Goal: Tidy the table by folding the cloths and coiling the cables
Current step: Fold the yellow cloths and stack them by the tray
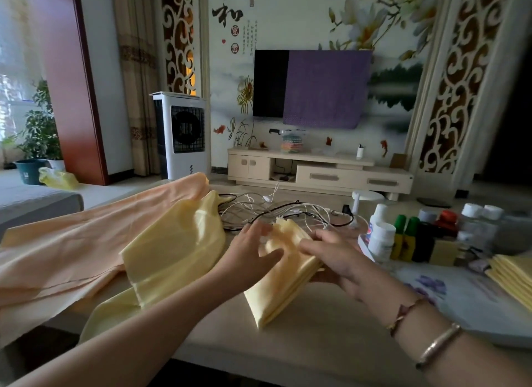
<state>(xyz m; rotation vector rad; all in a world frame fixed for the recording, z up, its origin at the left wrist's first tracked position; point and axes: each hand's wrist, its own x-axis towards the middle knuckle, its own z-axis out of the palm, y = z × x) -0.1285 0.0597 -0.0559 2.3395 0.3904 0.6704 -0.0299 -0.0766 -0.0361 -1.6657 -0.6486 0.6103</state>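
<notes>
A folded yellow cloth (283, 283) is lifted over the table's middle. My right hand (331, 260) grips its right edge, thumb on top and fingers under it. My left hand (253, 254) lies against its left side with spread fingers. A second yellow cloth (175, 251) lies unfolded to the left, partly over a large peach cloth (77, 248). Behind the hands, white and black cables (276, 211) lie in a tangle. A stack of folded yellow cloths (512, 274) sits at the right edge.
Several bottles and jars (417, 234) crowd the table's right side, close to my right hand. A white stand (358, 202) rises behind the cables. The beige table (302, 337) shows bare in front. A grey sofa (37, 202) is at the left.
</notes>
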